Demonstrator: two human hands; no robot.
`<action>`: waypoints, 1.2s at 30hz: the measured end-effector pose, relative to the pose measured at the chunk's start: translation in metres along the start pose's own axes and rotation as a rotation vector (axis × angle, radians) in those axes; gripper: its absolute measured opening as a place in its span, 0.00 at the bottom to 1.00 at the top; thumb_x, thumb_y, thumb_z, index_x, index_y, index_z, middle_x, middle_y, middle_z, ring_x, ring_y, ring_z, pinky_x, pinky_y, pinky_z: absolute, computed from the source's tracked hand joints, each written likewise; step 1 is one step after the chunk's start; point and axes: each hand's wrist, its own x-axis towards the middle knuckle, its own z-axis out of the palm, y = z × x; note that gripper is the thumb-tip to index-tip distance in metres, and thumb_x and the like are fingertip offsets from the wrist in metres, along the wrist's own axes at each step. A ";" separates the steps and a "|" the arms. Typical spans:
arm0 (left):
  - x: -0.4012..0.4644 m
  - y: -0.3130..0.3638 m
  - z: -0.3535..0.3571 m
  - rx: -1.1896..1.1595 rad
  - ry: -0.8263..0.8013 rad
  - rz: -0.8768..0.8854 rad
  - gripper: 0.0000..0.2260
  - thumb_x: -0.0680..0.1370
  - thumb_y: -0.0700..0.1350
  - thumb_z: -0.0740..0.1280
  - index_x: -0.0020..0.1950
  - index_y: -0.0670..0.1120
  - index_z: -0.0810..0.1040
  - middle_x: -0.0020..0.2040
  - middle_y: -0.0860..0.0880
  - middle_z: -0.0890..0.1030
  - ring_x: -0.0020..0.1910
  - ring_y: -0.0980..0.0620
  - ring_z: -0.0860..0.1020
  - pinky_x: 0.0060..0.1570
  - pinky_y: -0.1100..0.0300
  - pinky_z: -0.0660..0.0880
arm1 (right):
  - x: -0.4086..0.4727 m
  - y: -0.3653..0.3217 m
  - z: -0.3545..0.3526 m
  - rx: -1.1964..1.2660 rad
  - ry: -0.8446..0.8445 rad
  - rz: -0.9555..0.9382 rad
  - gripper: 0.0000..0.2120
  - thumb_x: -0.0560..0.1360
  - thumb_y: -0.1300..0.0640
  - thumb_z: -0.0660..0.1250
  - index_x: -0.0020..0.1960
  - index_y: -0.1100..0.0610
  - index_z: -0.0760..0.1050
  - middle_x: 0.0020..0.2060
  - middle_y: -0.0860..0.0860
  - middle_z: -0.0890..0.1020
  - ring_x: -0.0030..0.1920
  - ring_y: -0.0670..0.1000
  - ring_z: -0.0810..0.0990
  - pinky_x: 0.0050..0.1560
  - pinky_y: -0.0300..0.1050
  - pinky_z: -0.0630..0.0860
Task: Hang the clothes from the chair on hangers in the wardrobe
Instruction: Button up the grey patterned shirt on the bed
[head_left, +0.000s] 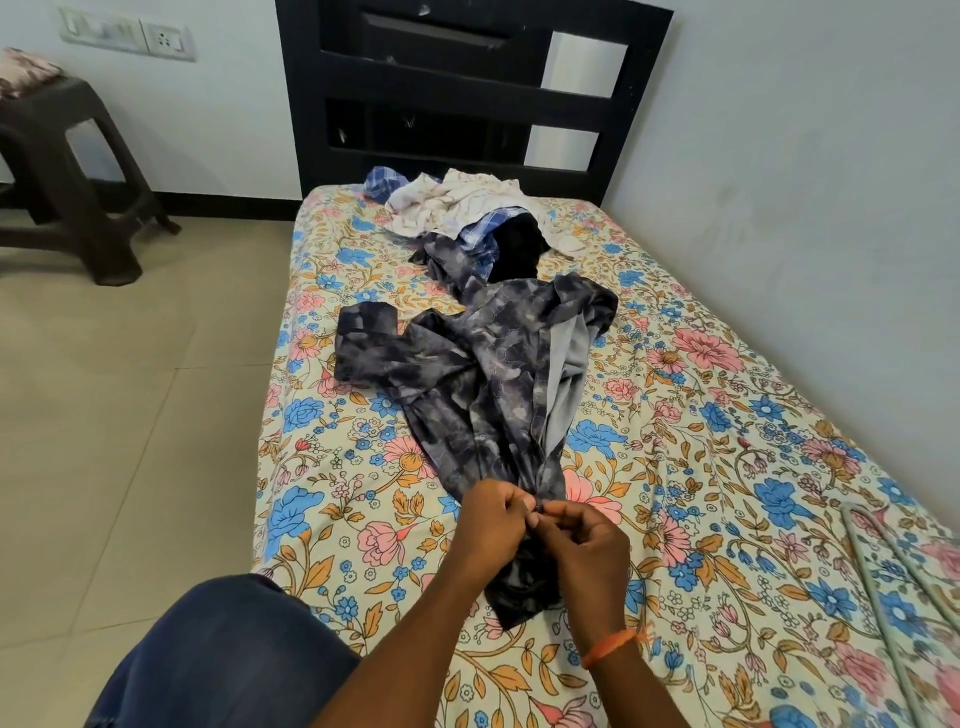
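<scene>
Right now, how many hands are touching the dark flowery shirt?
2. The left hand and the right hand meet at the near end of the dark flowery shirt on the bed, both pinching its cloth.

I see a bed with a flowery sheet (727, 467), all blue and pink flowers. A black headboard (467, 88) stands at the far end, against the pale wall (805, 156). On the left is a brown plastic stool (67, 171) on the tiled floor (130, 415), with a cushion (26, 70) on top. A white switch plate (127, 34) sits on the wall above the stool.
</scene>
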 end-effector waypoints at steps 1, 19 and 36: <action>0.001 -0.001 0.000 -0.012 0.008 -0.014 0.11 0.80 0.41 0.65 0.39 0.42 0.81 0.32 0.50 0.78 0.29 0.60 0.73 0.30 0.70 0.69 | 0.001 -0.001 0.001 0.044 -0.022 0.038 0.07 0.68 0.63 0.78 0.45 0.55 0.84 0.39 0.50 0.86 0.42 0.51 0.86 0.47 0.50 0.83; -0.001 -0.002 0.008 -0.162 0.088 -0.072 0.07 0.80 0.41 0.66 0.49 0.43 0.84 0.43 0.47 0.84 0.45 0.50 0.82 0.48 0.57 0.78 | 0.006 -0.006 -0.001 0.138 -0.099 0.143 0.06 0.72 0.63 0.75 0.48 0.59 0.82 0.42 0.54 0.87 0.46 0.54 0.86 0.51 0.51 0.83; -0.014 0.000 0.022 0.326 0.293 0.230 0.09 0.80 0.46 0.61 0.40 0.50 0.75 0.42 0.54 0.78 0.45 0.53 0.73 0.45 0.53 0.73 | 0.002 -0.015 0.010 -0.274 0.071 -0.151 0.12 0.77 0.61 0.67 0.36 0.54 0.73 0.32 0.49 0.77 0.34 0.47 0.74 0.34 0.35 0.66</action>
